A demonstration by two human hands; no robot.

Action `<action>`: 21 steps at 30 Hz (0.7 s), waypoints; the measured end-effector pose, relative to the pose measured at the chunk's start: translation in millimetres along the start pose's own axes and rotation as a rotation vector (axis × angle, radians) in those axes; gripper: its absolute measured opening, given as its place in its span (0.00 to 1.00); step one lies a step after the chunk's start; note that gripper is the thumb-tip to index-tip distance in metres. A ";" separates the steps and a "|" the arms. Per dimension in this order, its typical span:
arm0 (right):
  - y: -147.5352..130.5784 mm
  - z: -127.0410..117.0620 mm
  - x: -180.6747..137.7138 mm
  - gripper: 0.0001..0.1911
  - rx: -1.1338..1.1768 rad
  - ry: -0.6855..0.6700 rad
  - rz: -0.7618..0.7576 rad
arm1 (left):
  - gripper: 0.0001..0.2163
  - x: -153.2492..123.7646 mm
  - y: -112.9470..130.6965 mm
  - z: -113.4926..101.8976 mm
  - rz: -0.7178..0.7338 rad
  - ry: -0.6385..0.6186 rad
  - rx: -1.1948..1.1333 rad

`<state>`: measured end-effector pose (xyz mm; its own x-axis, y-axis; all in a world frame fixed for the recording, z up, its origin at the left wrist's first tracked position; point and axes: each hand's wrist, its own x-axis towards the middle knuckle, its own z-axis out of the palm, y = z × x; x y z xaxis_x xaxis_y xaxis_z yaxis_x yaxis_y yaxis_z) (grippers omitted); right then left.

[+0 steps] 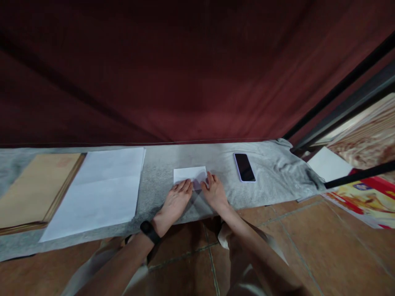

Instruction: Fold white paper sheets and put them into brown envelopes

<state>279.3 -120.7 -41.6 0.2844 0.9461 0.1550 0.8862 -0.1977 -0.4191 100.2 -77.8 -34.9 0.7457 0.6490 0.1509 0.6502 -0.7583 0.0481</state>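
Note:
A small folded piece of white paper (pixel 189 172) lies on the grey cloth in front of me. My left hand (pixel 179 198) rests flat over its lower left part, fingers together and stretched out, with a black band (pixel 150 231) on the wrist. At the paper's right edge is my right hand (pixel 215 192), thumb apart from the fingers and fingertips touching the paper. Both palms face down. The lower edge of the paper is partly hidden beneath the hands.
Large white sheets (pixel 101 185) and a stack of brown paper (pixel 37 185) lie to the left. A phone (pixel 245 167) in a purple case is on the right. The grey cloth (pixel 160 164) covers a narrow surface before a dark red curtain (pixel 185 82). A colourful box (pixel 367 197) sits at far right.

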 end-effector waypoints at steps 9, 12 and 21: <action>8.7 -6.7 31.9 0.07 0.540 -0.141 0.271 | 0.16 8.1 0.3 -3.4 -0.004 0.069 0.023; 9.7 -7.0 35.2 0.07 0.627 -0.150 0.302 | 0.16 8.9 3.2 -5.4 -0.019 0.069 0.035; -11.0 -12.3 28.8 0.13 1.058 -0.173 0.303 | 0.22 7.2 11.6 -10.3 -0.137 0.171 0.041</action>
<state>282.3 -94.4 -21.5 0.3083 0.9350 -0.1754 0.0067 -0.1865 -0.9824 111.6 -82.6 -23.1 0.6168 0.7232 0.3107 0.7516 -0.6583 0.0402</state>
